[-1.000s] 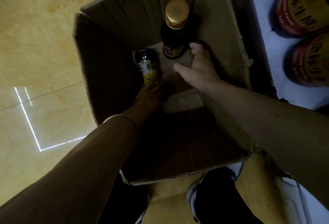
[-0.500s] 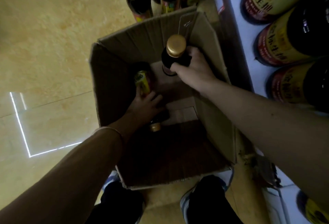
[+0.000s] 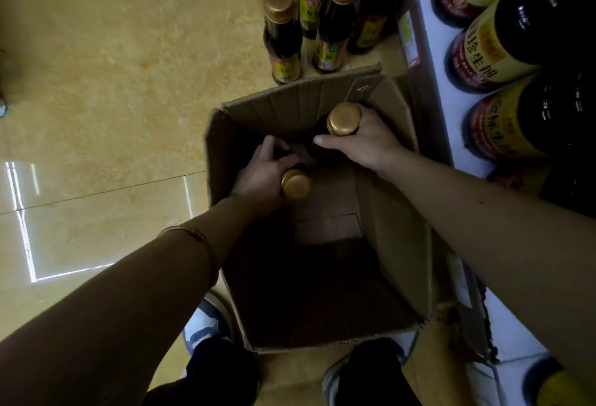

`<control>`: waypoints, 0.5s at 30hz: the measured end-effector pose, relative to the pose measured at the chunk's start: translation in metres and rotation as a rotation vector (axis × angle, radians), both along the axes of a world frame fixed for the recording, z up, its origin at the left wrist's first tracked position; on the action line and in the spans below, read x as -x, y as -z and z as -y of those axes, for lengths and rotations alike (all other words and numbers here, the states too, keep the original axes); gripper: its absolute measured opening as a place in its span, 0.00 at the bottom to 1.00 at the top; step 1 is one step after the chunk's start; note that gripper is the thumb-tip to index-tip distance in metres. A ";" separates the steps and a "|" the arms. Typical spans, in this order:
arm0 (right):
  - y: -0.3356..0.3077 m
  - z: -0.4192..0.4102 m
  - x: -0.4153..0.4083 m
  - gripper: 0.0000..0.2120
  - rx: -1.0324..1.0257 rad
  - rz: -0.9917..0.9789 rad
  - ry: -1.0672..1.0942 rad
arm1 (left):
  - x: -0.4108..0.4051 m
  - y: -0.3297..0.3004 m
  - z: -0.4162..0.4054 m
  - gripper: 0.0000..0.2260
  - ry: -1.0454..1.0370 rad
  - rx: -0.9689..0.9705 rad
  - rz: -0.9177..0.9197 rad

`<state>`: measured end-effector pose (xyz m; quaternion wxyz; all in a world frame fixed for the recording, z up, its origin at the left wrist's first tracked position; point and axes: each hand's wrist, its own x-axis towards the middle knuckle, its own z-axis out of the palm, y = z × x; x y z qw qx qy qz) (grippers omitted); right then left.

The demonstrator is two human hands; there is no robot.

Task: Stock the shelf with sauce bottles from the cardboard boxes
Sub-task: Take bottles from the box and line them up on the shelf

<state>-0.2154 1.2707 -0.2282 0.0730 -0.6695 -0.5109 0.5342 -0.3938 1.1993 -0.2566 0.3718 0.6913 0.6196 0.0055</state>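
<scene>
cardboard box (image 3: pixel 396 212) on floor (image 3: pixel 113 66) | shelf (image 3: pixel 451 121) right of box, large bottles (image 3: pixel 503 134) on it | standing bottles (image 3: pixel 322 18) on floor behind box | two bottles (image 3: pixel 343 119) inside box, far end

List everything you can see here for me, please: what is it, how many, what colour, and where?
cardboard box: one, brown, open on the floor beside the shelf
bottles in the box: two, dark with gold caps, one at the far end, one nearer the middle
bottles on the floor: at least four, dark with gold caps, beyond the box
shelf: one, white, at right
bottles on the shelf: at least four, dark with red and yellow labels
floor: tan tiles
bracelet: one, thin, on left wrist
shoes: two, pale, near edge
left hand: grips nearer bottle
right hand: grips far bottle
</scene>
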 end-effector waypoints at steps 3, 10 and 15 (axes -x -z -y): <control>0.015 0.003 0.001 0.32 0.024 -0.070 0.057 | 0.000 0.015 -0.007 0.23 -0.199 -0.004 0.208; 0.054 0.009 0.008 0.33 -0.131 -0.021 0.133 | -0.009 0.036 -0.018 0.21 -0.352 -0.075 0.301; 0.033 0.033 -0.007 0.28 -0.066 0.024 0.191 | 0.005 0.010 -0.024 0.25 -0.595 0.003 0.267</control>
